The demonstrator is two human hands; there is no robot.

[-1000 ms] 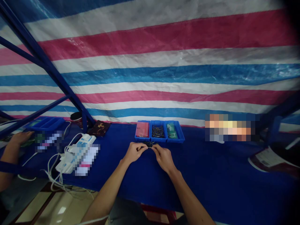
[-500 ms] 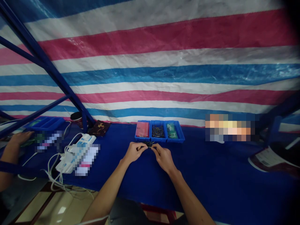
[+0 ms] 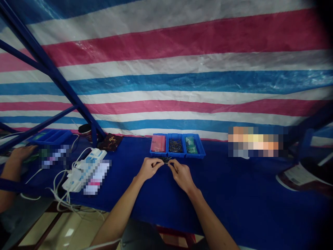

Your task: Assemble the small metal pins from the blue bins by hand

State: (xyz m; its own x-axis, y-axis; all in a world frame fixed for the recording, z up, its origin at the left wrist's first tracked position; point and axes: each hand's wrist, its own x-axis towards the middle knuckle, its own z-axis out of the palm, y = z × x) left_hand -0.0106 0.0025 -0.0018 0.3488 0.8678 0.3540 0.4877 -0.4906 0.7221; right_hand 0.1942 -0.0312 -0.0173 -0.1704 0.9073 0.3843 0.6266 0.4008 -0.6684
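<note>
Together, left hand and right hand pinching a tiny thin piece between fingertips, the piece sitting above the blue table, dark screws lying just behind it, three blue bins standing beyond.

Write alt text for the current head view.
Left hand and right hand pinch a thin piece above a blue table, before three blue bins holding pink packets, dark metal pieces and green packets; a power strip lies left.
</note>
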